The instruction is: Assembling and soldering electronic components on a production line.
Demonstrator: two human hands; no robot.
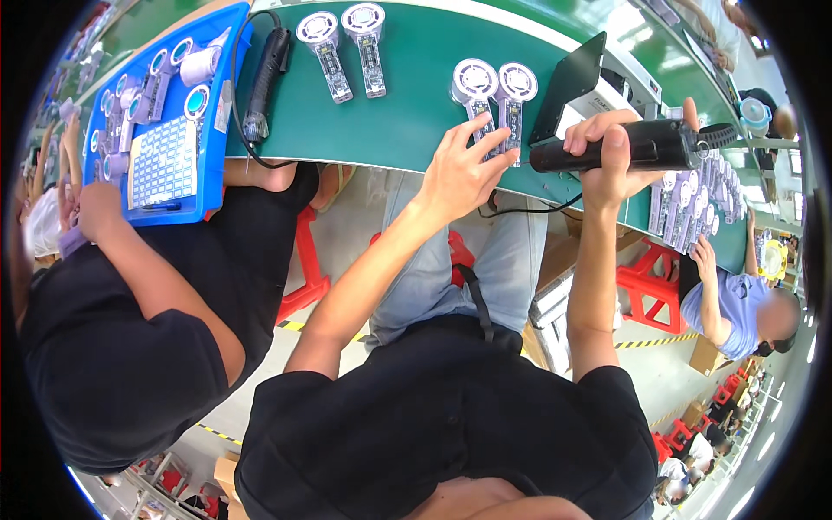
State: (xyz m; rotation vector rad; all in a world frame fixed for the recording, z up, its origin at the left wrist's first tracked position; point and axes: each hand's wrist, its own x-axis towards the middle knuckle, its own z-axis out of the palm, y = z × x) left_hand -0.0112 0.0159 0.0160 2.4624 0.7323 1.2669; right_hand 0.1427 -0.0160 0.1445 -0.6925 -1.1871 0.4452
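Two purple-grey handheld fan bodies lie side by side before me, a left fan body (475,80) and a right fan body (517,84), round heads away from me and circuit boards showing in their handles. My left hand (457,173) rests on these handles with its fingers spread, partly covering them. In my right hand (607,156) is a black cylindrical electric screwdriver (646,146), held almost level above the table's front edge. Its ribbed cord end points right; a small bit at the left end is hard to make out.
Two more fan bodies (322,52) lie farther left on the green table (399,121). Beyond them are another black screwdriver (267,82) and a blue tray (227,113) of parts. A black-and-white box device (576,91) stands right, near rows of fan bodies (685,204). Co-workers sit on both sides.
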